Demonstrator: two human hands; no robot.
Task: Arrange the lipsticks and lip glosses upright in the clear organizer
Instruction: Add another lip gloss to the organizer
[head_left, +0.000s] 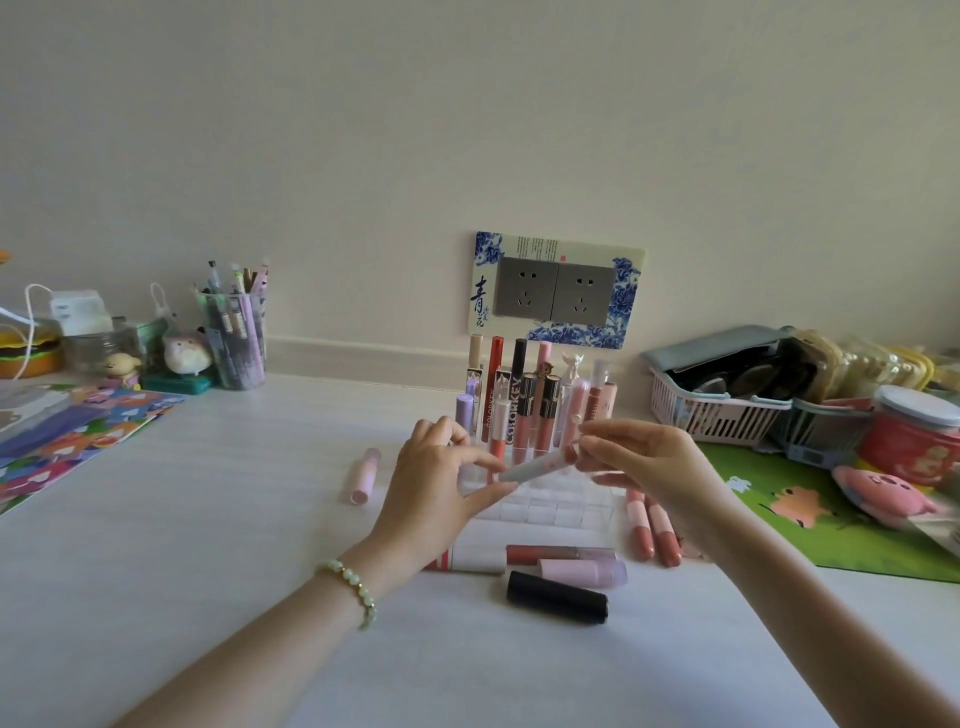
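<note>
Left hand: the left hand (436, 483) pinches the lower end of a slim pale pink lip gloss tube (537, 465) between thumb and fingertips.
Right hand: the right hand (639, 462) grips the tube's upper end, fingers curled round it.
Held tube: tilted, nearly level, in the air just above the clear acrylic grid organizer (545, 506).
Organizer: it stands on the white worktop (234, 519); its back rows hold upright lipsticks and glosses (519, 410).
Loose items: a black cylindrical lipstick (557, 596) lies in front of the organizer, two coral gloss tubes (652, 530) lie at its right, and a pink capped tube (362, 475) lies at its left.
</note>
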